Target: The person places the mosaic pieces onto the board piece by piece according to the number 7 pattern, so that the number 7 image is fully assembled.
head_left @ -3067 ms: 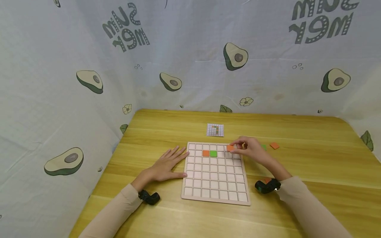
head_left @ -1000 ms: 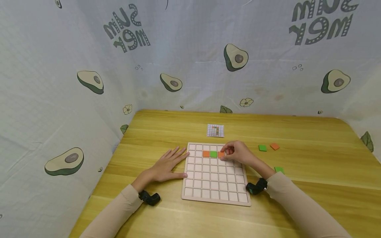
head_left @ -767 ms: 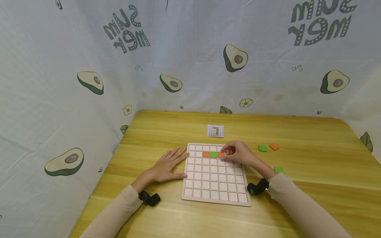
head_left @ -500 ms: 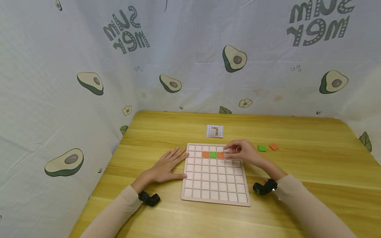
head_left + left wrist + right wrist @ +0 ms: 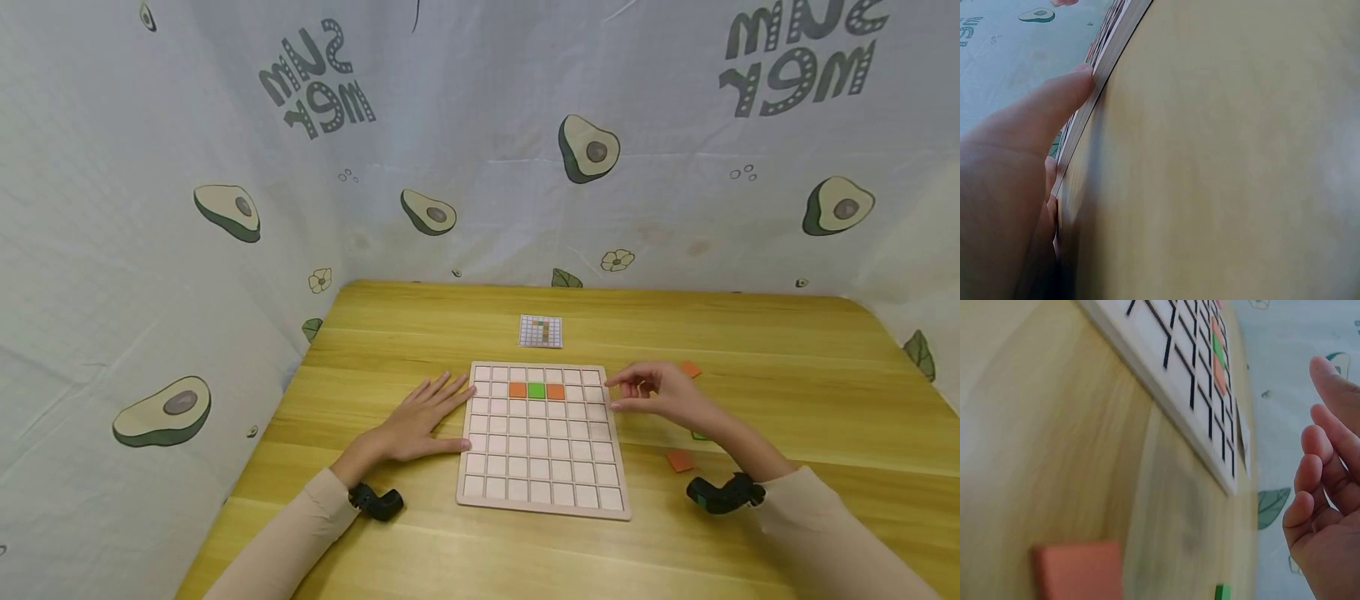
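A pale gridded board (image 5: 538, 443) lies on the table. Three tiles sit side by side in its second row from the back: an orange tile (image 5: 517, 390), a green tile (image 5: 536, 391) and another orange tile (image 5: 555, 392). My left hand (image 5: 420, 427) rests spread on the table, its fingertips and thumb touching the board's left edge; the left wrist view shows the thumb (image 5: 1063, 94) against that edge. Just off the board's right edge, above the table, is my right hand (image 5: 663, 393). Its fingers are loosely bent, thumb apart, and nothing shows between them.
Right of the board lie a loose orange tile (image 5: 680, 460), a partly hidden green tile (image 5: 699, 435) and a further orange tile (image 5: 691, 368) behind the right hand. A small printed grid card (image 5: 540, 331) lies beyond the board. A curtain (image 5: 480, 167) hangs behind the table.
My right hand carried an orange tile to the cell beside the green one, let go of it, and moved right, off the board. My left hand stayed put.
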The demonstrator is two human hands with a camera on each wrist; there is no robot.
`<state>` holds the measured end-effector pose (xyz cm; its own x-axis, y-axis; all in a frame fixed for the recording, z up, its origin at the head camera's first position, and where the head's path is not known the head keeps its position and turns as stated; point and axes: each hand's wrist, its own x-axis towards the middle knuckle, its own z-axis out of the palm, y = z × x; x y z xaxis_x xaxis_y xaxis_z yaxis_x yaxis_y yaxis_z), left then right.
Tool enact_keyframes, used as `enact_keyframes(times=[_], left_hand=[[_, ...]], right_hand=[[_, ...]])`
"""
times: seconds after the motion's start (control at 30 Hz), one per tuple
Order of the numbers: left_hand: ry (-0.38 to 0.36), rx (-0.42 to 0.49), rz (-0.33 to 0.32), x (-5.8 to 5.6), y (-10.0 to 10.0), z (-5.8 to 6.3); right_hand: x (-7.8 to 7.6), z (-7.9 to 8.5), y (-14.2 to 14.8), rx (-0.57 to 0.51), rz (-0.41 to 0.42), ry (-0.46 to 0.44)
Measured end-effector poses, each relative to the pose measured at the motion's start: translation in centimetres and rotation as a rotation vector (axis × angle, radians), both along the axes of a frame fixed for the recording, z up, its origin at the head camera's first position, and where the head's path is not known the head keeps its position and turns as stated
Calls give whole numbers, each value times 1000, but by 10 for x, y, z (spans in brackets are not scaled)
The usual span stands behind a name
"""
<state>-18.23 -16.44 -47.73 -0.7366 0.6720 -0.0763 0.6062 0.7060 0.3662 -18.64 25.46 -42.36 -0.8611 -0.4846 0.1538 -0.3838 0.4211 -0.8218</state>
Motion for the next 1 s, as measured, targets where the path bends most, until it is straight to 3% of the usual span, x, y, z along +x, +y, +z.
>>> enact_keyframes(times=[0.33,0.57,1.0], left_hand=[[3,0,-2,-1,0,-1],[7,7,-5,-2,1,0],[-2,3,-2,1,1,1]], right_hand=[[29,-10,43,-18,-2,-3],[47,-16,64,17,-50,-2],[62,-31,84,41,-67,-7]])
